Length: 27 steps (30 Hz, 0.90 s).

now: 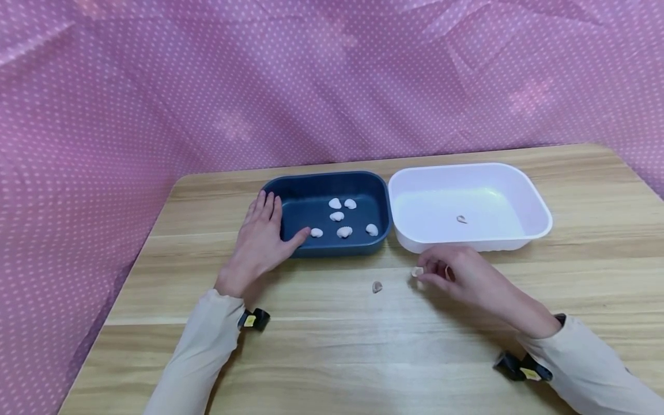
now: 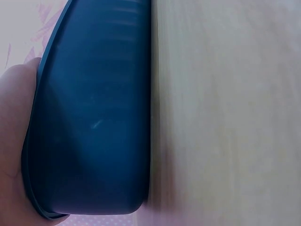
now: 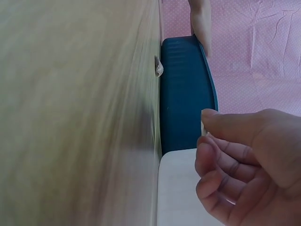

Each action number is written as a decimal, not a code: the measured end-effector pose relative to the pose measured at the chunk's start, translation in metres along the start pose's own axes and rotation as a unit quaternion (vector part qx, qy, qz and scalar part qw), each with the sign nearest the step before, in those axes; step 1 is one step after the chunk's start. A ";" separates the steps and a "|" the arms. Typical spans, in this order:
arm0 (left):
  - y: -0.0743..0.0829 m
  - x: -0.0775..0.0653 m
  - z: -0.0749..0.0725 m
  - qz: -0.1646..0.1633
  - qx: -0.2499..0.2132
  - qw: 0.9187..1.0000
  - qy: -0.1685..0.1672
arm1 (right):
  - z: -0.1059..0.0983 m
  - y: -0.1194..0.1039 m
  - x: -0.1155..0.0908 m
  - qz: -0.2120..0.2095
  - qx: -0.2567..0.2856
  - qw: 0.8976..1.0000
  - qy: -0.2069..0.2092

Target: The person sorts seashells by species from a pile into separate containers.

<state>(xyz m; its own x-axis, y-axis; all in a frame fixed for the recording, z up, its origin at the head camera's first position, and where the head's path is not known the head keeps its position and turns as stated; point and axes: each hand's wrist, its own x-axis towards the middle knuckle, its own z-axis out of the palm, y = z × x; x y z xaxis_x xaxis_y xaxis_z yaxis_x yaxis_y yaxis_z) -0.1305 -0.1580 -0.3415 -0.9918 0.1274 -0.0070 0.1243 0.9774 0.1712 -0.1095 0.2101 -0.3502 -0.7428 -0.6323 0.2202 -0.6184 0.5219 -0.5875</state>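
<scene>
My left hand rests on the left end of a dark blue tray, fingers extended over its rim and thumb along the near edge. Several white seashells lie on that tray's floor. Between thumb and forefinger, my right hand pinches a small pale seashell in front of a white tray. One small brownish shell sits inside the white tray. On the table, left of my right hand, lies another brownish shell, also visible in the right wrist view.
Both trays stand side by side, nearly touching, toward the back of a wooden table. Pink dotted cloth hangs behind the table and along its left side. A small black camera is strapped to each wrist.
</scene>
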 end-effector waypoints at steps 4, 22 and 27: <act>0.000 0.000 0.000 0.002 0.007 1.000 -0.002 | -0.002 0.000 0.000 0.010 0.004 1.000 0.004; 0.000 0.001 0.000 0.010 0.015 1.000 -0.006 | -0.019 0.006 -0.003 -0.009 0.019 0.994 0.103; 0.000 0.001 0.000 0.011 0.011 1.000 -0.007 | -0.023 0.008 -0.004 -0.009 0.035 0.991 0.129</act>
<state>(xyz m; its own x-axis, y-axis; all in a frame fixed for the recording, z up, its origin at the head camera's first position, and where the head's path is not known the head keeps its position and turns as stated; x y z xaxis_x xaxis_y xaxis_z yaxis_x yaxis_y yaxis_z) -0.1311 -0.1582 -0.3412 -0.9883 0.1516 -0.0175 0.1473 0.9778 0.1488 -0.1172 0.2296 -0.3381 -0.7787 -0.4691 0.4166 -0.6189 0.4655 -0.6327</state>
